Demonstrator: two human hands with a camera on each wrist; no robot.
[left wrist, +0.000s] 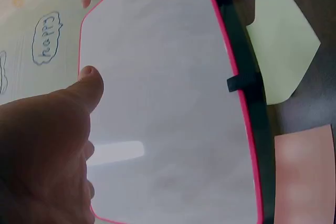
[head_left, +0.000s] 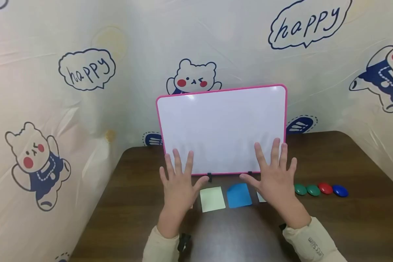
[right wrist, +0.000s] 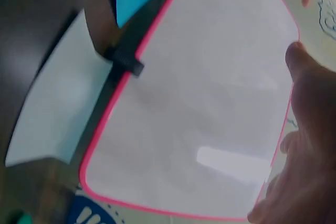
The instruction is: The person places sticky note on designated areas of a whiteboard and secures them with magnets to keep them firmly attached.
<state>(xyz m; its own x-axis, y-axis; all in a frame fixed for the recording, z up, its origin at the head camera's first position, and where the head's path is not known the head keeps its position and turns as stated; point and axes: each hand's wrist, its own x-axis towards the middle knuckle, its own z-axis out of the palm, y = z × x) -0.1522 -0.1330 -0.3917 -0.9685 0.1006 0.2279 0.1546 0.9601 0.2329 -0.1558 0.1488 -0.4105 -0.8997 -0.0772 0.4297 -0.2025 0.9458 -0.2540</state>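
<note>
While the left hand (head_left: 178,191) and right hand (head_left: 276,183) are held, fingers (head_left: 189,162) spread, before the whiteboard (head_left: 221,127), paper notes (head_left: 213,199) are laid out near it on the worktop (head_left: 242,236).

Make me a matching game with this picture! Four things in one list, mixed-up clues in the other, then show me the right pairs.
1. board
2. red disc
3. left hand
4. blue note

A. spread wide
B. beside the pale green note
C. rimmed in pink
D. between a green disc and the blue disc

Pairs: 1-C; 2-D; 3-A; 4-B
</note>
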